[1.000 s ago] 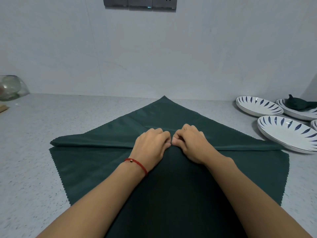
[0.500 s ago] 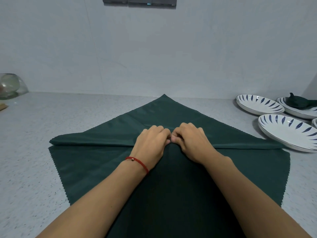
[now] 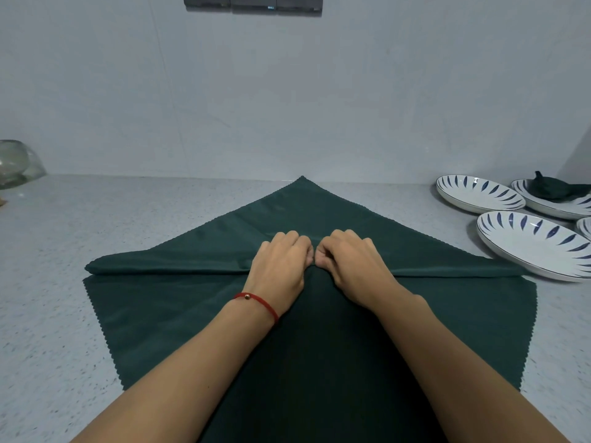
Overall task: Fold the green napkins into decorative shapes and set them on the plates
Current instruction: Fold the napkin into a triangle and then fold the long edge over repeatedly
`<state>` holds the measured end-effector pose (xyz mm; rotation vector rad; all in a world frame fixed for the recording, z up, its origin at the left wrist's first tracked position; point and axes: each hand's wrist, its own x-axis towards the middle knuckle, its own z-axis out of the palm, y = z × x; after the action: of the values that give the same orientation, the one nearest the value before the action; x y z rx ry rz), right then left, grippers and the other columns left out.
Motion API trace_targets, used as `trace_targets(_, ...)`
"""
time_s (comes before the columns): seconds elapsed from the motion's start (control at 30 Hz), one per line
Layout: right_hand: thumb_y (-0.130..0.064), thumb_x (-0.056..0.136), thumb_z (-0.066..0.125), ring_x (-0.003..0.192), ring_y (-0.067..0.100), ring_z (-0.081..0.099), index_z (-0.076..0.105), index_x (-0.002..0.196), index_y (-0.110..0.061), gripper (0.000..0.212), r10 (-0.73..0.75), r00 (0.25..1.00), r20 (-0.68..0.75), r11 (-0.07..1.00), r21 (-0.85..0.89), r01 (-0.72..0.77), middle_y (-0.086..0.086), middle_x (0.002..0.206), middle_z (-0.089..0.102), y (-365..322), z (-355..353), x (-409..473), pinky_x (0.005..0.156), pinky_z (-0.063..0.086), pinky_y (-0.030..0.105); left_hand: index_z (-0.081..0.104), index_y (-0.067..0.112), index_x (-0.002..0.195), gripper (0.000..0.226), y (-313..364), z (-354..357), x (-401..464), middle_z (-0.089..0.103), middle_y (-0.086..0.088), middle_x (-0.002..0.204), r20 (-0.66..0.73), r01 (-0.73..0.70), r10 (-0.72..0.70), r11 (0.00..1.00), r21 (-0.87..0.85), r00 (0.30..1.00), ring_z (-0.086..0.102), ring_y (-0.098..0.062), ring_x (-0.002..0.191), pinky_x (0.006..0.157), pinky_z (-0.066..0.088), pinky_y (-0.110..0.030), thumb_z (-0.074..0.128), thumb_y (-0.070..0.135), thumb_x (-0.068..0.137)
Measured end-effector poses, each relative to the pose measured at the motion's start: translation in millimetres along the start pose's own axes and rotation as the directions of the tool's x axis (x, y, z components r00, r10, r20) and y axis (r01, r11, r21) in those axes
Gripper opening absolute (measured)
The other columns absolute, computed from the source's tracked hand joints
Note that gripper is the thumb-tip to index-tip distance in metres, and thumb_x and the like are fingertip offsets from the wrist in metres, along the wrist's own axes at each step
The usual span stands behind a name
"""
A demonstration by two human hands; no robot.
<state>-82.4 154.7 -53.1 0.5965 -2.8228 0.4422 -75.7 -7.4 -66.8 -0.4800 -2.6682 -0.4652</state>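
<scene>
A grey speckled counter point(image 3: 64, 282) fills the lower part of the view and ends at a pale wall point(image 3: 287, 91), which carries a dark row of sockets point(image 3: 252, 3) at its top edge. On the counter a large green napkin point(image 3: 160, 314) lies spread with one corner pointing to the wall, and a fold runs across it from left to right. To the right stand white plates with blue leaf marks: the near plate point(image 3: 527, 247) touches the right end of the fold, a second plate point(image 3: 476, 193) is behind it, and a third plate point(image 3: 556, 206) farther right holds a folded napkin point(image 3: 553, 188). A glass bowl point(image 3: 16, 161) stands at the far left, well apart from the cloth. Both forearms cross the near half of the napkin and hide its middle. The left hand point(image 3: 281, 266) and the right hand point(image 3: 348, 260) are close together at the centre of the fold, fingers curled, each pinching the cloth. A red string bracelet point(image 3: 256, 302) is on the left wrist.
</scene>
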Motion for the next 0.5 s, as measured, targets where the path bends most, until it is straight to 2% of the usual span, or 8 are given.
trace_targets(0.07,-0.035,0.104,0.047,0.095,0.016,0.041,0.053,0.085,-0.030,0.021,0.048,0.999,0.022,0.999,-0.026,-0.047,-0.009,0.095,0.045,-0.3,1.7,3.7,0.085,0.037,0.038,0.059,0.021,0.100,0.009,-1.7,-1.7,-2.0,0.055,0.004,0.097,-0.018,-0.011,0.011,1.000,-0.027,1.000,0.049,-0.020,0.092,0.078,0.038,-0.035,0.056,0.029,0.098)
trace_targets(0.17,-0.038,0.104,0.047,0.098,0.017,0.041,0.058,0.089,-0.030,0.020,0.089,0.995,0.040,0.995,-0.047,-0.087,-0.007,0.100,0.045,-0.5,0.3,7.3,0.087,0.035,0.038,0.058,0.024,0.094,0.011,-0.4,-1.1,0.0,0.051,0.006,0.094,0.007,0.007,-0.007,1.000,0.015,1.000,0.048,-0.020,0.092,0.076,0.036,-0.034,0.050,0.028,0.100)
trace_targets(0.27,-0.041,0.102,0.051,0.093,0.014,0.044,0.062,0.088,-0.030,0.020,0.024,0.999,-0.029,0.998,-0.052,-0.025,-0.009,0.093,0.050,2.2,-2.6,3.7,0.085,0.033,0.038,0.051,0.028,0.087,0.014,4.4,0.1,2.9,0.043,0.009,0.091,0.025,0.061,-0.061,0.998,0.012,0.998,0.045,-0.019,0.093,0.075,0.032,-0.033,0.046,0.022,0.098)
trace_targets(0.37,-0.035,0.098,0.059,0.091,0.013,0.048,0.067,0.096,-0.033,0.008,-0.059,0.997,-0.051,0.998,0.010,0.060,-0.009,0.091,0.057,5.7,-5.6,-1.7,0.084,0.033,0.037,0.058,0.025,0.089,0.012,3.1,1.0,6.1,0.044,0.008,0.092,0.057,0.136,-0.133,0.990,-0.049,0.989,0.045,-0.020,0.095,0.080,0.035,-0.034,0.049,0.023,0.097)
trace_targets(0.5,-0.028,0.098,0.058,0.085,0.015,0.050,0.062,0.089,-0.028,0.010,-0.072,0.996,-0.048,0.997,-0.001,0.072,-0.008,0.086,0.058,6.2,-3.5,0.7,0.081,0.035,0.036,0.061,0.025,0.085,0.011,-1.2,0.6,6.8,0.047,0.010,0.088,0.063,0.178,-0.169,0.968,-0.178,0.984,0.046,-0.018,0.092,0.084,0.037,-0.034,0.056,0.020,0.094)
